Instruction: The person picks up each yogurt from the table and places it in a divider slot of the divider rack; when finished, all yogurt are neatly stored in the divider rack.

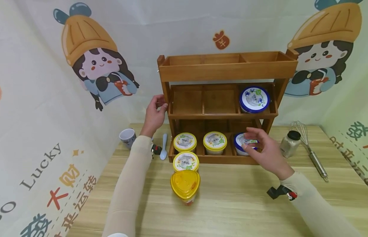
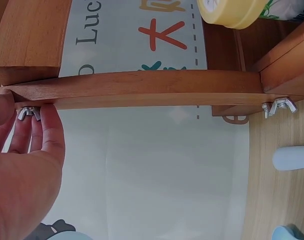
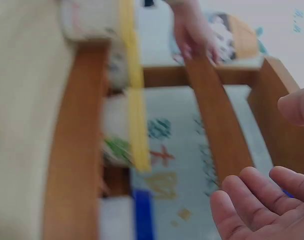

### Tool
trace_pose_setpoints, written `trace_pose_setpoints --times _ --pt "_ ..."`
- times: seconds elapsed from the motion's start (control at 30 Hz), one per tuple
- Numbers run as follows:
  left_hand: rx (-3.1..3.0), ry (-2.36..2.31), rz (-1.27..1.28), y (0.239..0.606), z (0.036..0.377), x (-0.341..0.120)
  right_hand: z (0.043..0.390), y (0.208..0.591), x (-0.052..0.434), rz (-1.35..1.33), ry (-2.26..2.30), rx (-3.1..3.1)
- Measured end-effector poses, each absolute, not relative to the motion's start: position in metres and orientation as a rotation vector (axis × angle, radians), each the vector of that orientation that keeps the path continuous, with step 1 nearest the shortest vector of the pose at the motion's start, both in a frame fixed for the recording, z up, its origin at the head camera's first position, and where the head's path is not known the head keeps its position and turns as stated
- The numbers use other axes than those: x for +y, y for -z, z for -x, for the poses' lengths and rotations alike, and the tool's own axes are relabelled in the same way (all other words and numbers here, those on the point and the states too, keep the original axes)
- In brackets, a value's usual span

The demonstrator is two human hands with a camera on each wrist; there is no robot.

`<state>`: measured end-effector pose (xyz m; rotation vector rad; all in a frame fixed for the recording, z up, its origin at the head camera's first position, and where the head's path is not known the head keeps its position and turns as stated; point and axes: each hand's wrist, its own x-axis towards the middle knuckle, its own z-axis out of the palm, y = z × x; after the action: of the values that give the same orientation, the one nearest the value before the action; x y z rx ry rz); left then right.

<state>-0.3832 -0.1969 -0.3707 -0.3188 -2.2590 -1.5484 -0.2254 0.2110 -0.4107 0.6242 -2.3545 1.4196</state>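
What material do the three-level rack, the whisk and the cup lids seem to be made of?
The rack looks like stained wood: brown, with visible grain and a smooth finish. The whisk appears to be shiny metal, with thin silvery wires and handle. The yellow-rimmed lids and the blue-rimmed lid seem plastic, glossy and thin, though foil tops cannot be ruled out.

Beside the right hand [image 1: 262,149], bare surface [image 1: 246,197] runs toward the camera; ahead, the rack [image 1: 222,108] blocks the way; to its right stand a jar [image 1: 289,144] and whisk [image 1: 309,149]; to its left, yellow-lidded tubs [image 1: 185,171].
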Motion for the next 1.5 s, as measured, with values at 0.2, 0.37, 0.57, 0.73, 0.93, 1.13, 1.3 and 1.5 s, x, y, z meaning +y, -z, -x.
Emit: trace_pose_setpoints --times 0.2,0.37,0.57,0.73,0.93,1.13,1.3,1.5 --pt "-2.255 1.554 0.319 0.371 0.382 -0.196 0.217 0.431 0.185 -0.699 -1.394 -2.477" --pt "-2.270 1.552 0.309 0.372 0.383 -0.196 0.210 0.439 0.164 -0.780 -1.434 -2.527" --pt "-2.277 1.550 0.301 0.372 0.383 -0.195 0.202 0.445 0.143 -0.894 -1.459 -2.519" --pt "-2.261 1.551 0.304 0.372 0.382 -0.195 0.197 0.449 0.125 -0.964 -1.513 -2.531" --pt "-2.262 1.555 0.302 0.371 0.383 -0.195 0.190 0.450 0.106 -1.075 -1.544 -2.497" --pt "-2.261 1.561 0.287 0.370 0.382 -0.194 0.184 0.450 0.093 -1.140 -1.517 -2.549" --pt "-2.257 1.571 0.298 0.371 0.382 -0.194 0.180 0.453 0.083 -1.139 -1.511 -2.616" --pt "-2.259 1.568 0.294 0.371 0.383 -0.195 0.177 0.456 0.070 -1.129 -1.407 -2.705"
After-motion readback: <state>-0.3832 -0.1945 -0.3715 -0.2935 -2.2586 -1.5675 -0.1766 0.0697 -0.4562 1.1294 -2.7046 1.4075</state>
